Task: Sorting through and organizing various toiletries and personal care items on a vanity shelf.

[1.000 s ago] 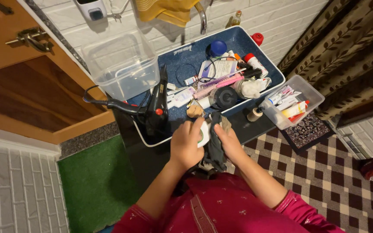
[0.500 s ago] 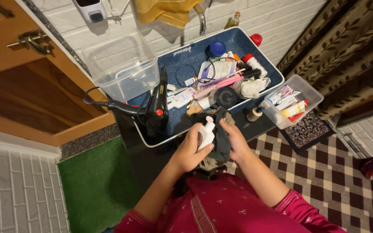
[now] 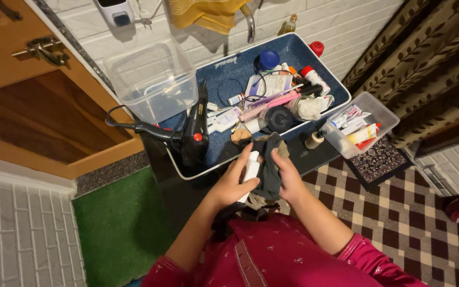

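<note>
My left hand grips a small white plastic bottle, held upright in front of my chest. My right hand holds a dark grey cloth pressed against the bottle's right side. Both hands are just in front of the near edge of a blue speckled tray full of toiletries. A black hair dryer with a red button lies at the tray's left end, close to my left hand.
An empty clear plastic tub stands at the tray's back left. A smaller clear tub with tubes sits to the right. The tray holds a pink comb, a blue cap, cables and bottles. Wooden door on the left, green mat below, checkered floor right.
The left hand has turned the white bottle from lying flat under its fingers to upright. The right hand has kept the cloth rubbing along the bottle's side.
</note>
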